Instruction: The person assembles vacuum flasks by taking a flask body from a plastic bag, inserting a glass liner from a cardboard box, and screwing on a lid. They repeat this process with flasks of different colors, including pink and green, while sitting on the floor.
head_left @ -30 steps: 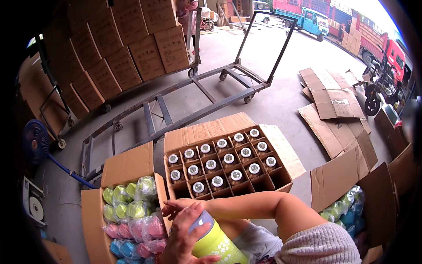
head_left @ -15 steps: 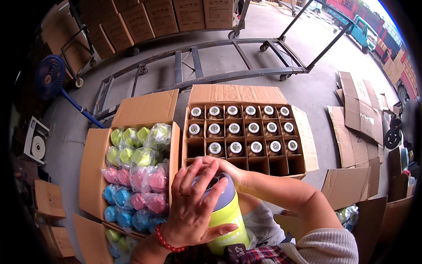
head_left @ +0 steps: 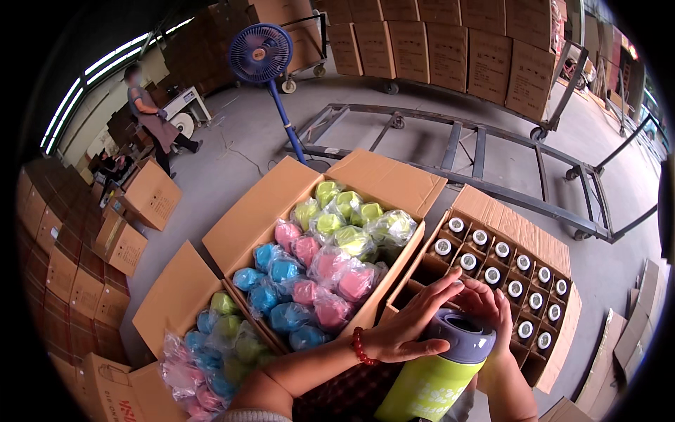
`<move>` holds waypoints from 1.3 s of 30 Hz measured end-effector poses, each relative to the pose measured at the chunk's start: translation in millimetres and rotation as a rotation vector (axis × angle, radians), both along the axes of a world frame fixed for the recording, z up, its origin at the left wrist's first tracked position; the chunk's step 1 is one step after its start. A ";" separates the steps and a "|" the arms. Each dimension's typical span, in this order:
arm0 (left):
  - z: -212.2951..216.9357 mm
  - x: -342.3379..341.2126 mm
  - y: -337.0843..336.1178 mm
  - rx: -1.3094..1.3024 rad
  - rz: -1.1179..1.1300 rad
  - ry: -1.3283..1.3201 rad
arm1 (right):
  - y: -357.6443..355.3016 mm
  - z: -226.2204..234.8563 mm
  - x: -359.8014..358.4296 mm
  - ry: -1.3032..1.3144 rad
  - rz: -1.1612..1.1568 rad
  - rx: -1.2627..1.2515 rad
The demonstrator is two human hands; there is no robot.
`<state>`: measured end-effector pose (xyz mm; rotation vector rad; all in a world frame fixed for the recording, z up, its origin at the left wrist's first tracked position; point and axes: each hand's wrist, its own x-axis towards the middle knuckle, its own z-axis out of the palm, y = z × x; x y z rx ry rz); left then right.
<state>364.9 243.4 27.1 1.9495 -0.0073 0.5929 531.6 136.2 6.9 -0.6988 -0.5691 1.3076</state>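
Note:
A bottle with a lime-green sleeve and white print stands slightly tilted before my body. Its grey-purple collar rings a dark recessed top. My left hand, a red bead bracelet at the wrist, reaches along the collar's left side, fingers stretched out, thumb by the near rim. Around the far right side of the collar curve the bent fingers of my right hand. The fingertips of both hands come close together behind the top. Beyond them is a divided carton with several white-rimmed round tops in its cells.
Left of the bottle, an open carton holds plastic-wrapped green, pink and blue items. A second carton holds similar ones. Behind stand a blue fan and a metal cart frame. A person stands far left.
The view has swung left, bringing the person and stacked cartons in. My left hand has shifted off the bottle's top to its side, uncovering the dark recess.

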 end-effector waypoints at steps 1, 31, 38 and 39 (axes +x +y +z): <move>8.0 0.8 -2.6 0.050 0.036 -0.012 | 6.5 -0.4 -1.3 0.054 0.025 0.009; -86.2 3.3 58.5 -1.298 0.677 -0.405 | 52.9 -128.0 105.8 -1.300 -0.294 -0.292; -173.6 -3.4 62.0 -1.618 0.176 -0.361 | 51.5 -235.4 102.2 -2.112 -0.049 -0.230; -174.5 1.2 60.9 -1.644 0.134 -0.354 | 56.4 -246.7 103.2 -2.181 -0.053 -0.253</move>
